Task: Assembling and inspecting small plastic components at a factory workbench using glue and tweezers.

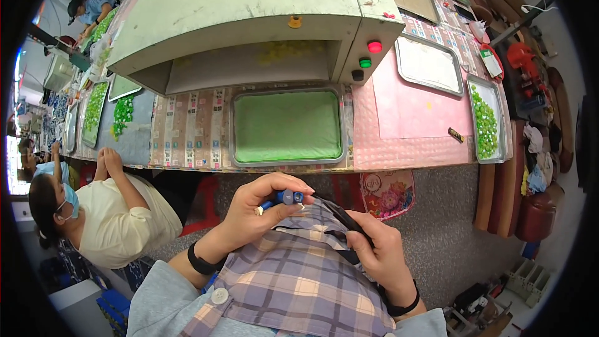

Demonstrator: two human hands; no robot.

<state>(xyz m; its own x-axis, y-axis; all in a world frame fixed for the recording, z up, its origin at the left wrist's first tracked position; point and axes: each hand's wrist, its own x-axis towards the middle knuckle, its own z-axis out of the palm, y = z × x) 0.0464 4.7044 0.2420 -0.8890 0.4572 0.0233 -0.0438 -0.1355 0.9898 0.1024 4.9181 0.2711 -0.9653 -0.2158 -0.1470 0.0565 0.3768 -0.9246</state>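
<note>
Pinches a short, blue cylindrical piece (287,197) between thumb and forefinger of the left hand (248,211), over the plaid cloth apron (287,287). Lies at 10 o'clock from the right hand (382,249), nearer the left, stretching roughly 9 to 3 o'clock, end facing 3. Grasps a slender black tool (340,213) in the right, slanting 4 to 10, pointing toward 10. Cannot tell contact between tool tip and cylindrical piece.

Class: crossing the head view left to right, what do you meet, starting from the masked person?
Masked person, wearer's left hand, wearer's right hand, small dark tube, rightmost tray of green pieces.
</note>
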